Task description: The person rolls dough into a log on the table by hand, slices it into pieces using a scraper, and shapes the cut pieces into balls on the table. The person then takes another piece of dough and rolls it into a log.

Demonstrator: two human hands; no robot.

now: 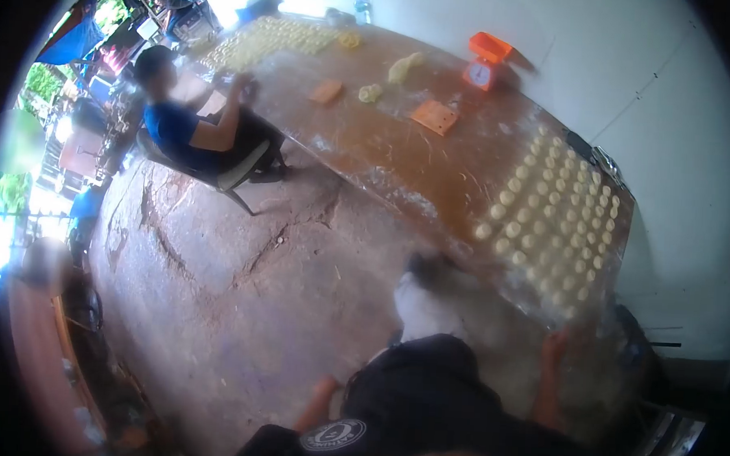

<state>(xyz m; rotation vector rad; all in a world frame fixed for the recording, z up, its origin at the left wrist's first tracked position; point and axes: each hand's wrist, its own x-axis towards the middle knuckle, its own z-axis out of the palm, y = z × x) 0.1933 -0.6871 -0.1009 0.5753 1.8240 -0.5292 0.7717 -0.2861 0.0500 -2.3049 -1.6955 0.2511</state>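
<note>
My left hand (323, 387) hangs low beside my dark clothing, over the concrete floor; it is small and blurred, and its fingers cannot be made out. By the near end of the brown table (400, 172), my right hand (554, 344) is close to the table edge. Whether it touches the edge, or holds anything, I cannot tell. Just beyond it, many pale round dough pieces (549, 212) lie in rows on the flour-dusted tabletop.
A seated person (174, 122) in blue works at the table's far left side, near more dough pieces (267, 40). An orange scale (479, 74), a flat orange piece (434, 117), another orange piece (326, 91) and dough lumps (405, 67) are on the table. A wall (633, 68) borders its right side.
</note>
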